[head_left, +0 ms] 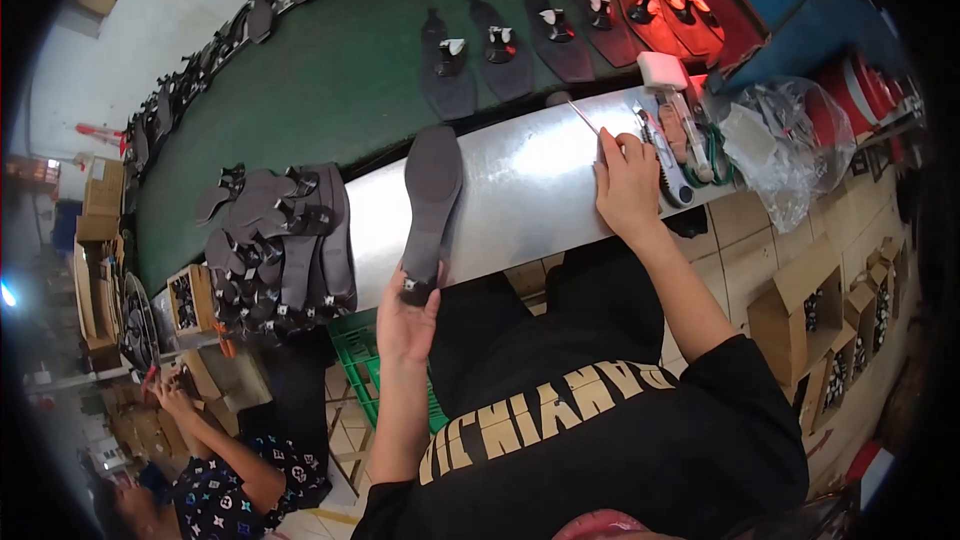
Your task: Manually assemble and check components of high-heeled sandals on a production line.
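Observation:
My left hand [408,325] grips a dark grey shoe sole [433,185] by its near end, at the front edge of the metal work surface [515,195]. The sole stretches away from me, its broad end toward the green belt. In my right hand [628,180] is a slender pointed tool [584,118], its light tip angled up and left; its exact kind I cannot make out. Beside that hand lie a utility knife [672,175] and green-handled scissors [716,155]. To the left of the sole, a heap of dark soles with straps [285,240] covers the surface.
Beyond the metal surface runs a green conveyor belt [350,70] carrying several sandals [500,50], some under red light. A white block [662,70] and a clear plastic bag [790,145] lie right. Cardboard boxes [800,320] stand on the floor. A co-worker [230,480] works at lower left.

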Demonstrator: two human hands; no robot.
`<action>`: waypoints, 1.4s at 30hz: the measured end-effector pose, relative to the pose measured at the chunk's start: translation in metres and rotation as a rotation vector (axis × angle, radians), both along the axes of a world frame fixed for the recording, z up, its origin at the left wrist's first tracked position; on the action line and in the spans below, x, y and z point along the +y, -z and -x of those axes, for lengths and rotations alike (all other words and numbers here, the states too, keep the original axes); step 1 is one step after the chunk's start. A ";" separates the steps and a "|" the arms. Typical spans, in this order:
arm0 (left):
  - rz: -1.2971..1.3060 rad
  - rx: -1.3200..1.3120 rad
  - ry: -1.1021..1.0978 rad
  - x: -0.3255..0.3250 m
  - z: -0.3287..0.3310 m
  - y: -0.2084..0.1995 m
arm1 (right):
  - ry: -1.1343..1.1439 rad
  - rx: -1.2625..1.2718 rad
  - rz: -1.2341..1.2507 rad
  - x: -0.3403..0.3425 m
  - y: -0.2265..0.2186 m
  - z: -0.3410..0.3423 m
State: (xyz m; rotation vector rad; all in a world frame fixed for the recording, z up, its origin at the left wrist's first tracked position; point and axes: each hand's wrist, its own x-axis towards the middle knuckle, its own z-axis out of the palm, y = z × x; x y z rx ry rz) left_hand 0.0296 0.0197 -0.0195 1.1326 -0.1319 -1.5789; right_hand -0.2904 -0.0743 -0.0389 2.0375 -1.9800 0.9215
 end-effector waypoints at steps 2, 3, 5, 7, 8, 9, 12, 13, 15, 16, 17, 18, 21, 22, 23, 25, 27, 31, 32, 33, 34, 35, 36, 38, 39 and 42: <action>0.024 0.179 -0.005 -0.002 0.003 0.003 | -0.100 -0.084 -0.019 0.001 0.005 0.006; -0.008 0.246 -0.018 -0.004 0.008 0.001 | -0.180 -0.173 -0.039 0.004 0.010 0.002; -0.081 0.386 -0.052 -0.012 0.012 0.005 | -0.396 -0.486 -0.245 0.024 -0.003 -0.024; -0.121 0.394 -0.058 -0.017 0.026 -0.003 | -0.652 -0.904 -0.635 0.053 -0.034 -0.054; -0.134 0.396 -0.042 -0.019 0.030 -0.003 | -0.729 -1.022 -0.824 0.065 -0.046 -0.071; -0.134 0.395 -0.049 -0.020 0.033 -0.003 | -0.793 -1.110 -0.884 0.071 -0.047 -0.082; -0.127 0.446 0.025 -0.021 0.039 -0.001 | -0.883 -1.275 -0.994 0.073 -0.035 -0.092; -0.132 0.475 0.024 -0.022 0.041 -0.001 | -0.874 -1.204 -0.919 0.072 -0.027 -0.093; -0.139 0.439 0.015 -0.020 0.046 -0.001 | -0.856 -1.128 -0.709 0.075 -0.016 -0.100; -0.134 0.436 0.010 -0.018 0.046 0.000 | -0.865 -1.127 -0.708 0.075 -0.016 -0.100; -0.132 0.401 -0.002 -0.014 0.044 0.002 | -0.798 -1.209 -0.814 0.072 -0.017 -0.098; -0.139 0.371 -0.013 -0.013 0.045 0.001 | -0.718 -1.289 -0.927 0.068 -0.019 -0.097; -0.113 0.257 -0.024 -0.018 0.048 -0.004 | -0.613 -1.630 -1.203 0.057 -0.022 -0.095; -0.112 0.257 -0.026 -0.017 0.047 -0.004 | -0.591 -1.833 -1.311 0.055 -0.021 -0.093; -0.043 0.114 -0.047 -0.016 0.046 -0.003 | -0.637 -1.852 -1.337 0.054 -0.021 -0.091; 0.021 -0.032 -0.084 -0.014 0.046 -0.007 | -0.659 -1.656 -1.362 0.063 -0.038 -0.095; 0.178 -0.365 -0.169 -0.015 0.050 -0.020 | -0.761 -1.531 -1.386 0.076 -0.039 -0.098; 0.278 -0.556 -0.268 -0.016 0.050 -0.015 | -0.621 -1.707 -1.400 0.084 -0.035 -0.108; 0.276 -0.557 -0.273 -0.016 0.049 -0.017 | -0.623 -1.704 -1.406 0.082 -0.039 -0.108; 0.318 -0.601 -0.264 -0.015 0.048 -0.020 | -0.657 -1.774 -1.420 0.078 -0.043 -0.106; 0.359 -0.646 -0.255 -0.014 0.047 -0.021 | -0.690 -1.844 -1.433 0.074 -0.044 -0.105; 0.356 -0.647 -0.260 -0.013 0.045 -0.022 | -0.689 -1.891 -1.430 0.071 -0.041 -0.103; 0.380 -0.704 -0.272 -0.014 0.042 -0.022 | -0.747 -1.954 -1.436 0.066 -0.041 -0.100; 0.400 -0.765 -0.290 -0.013 0.035 -0.023 | -0.735 -1.620 -1.307 0.067 -0.048 -0.098; 0.400 -0.848 -0.262 -0.013 0.033 -0.025 | -0.777 -1.381 -1.123 0.073 -0.052 -0.100; 0.426 -0.908 -0.204 -0.011 0.035 -0.034 | -0.814 -0.885 -0.691 0.081 -0.046 -0.110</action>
